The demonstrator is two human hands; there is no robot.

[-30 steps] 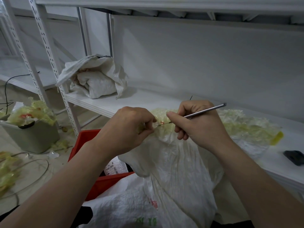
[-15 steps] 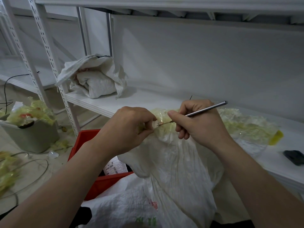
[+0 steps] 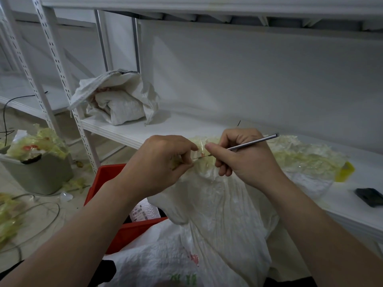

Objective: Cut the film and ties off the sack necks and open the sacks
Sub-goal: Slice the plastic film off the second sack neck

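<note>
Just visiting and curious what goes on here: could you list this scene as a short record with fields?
left hand: pinches the film at the neck of the sack
right hand: grips a thin metal cutter, tip at the film
sack: white, neck wrapped in yellowish film
shelf: holds a second sack and loose film
floor: red crate, grey bin stuffed with film

The sack (image 3: 219, 214) is that woven plastic cloth, white, matt and kinda crinkly, while the film (image 3: 300, 160) is clear yellowish plastic with a wet-looking gloss. Knife (image 3: 252, 141) handle is slim brushed metal, shelf (image 3: 176, 129) smooth white paint, crate (image 3: 103, 183) plain red plastic.
</note>
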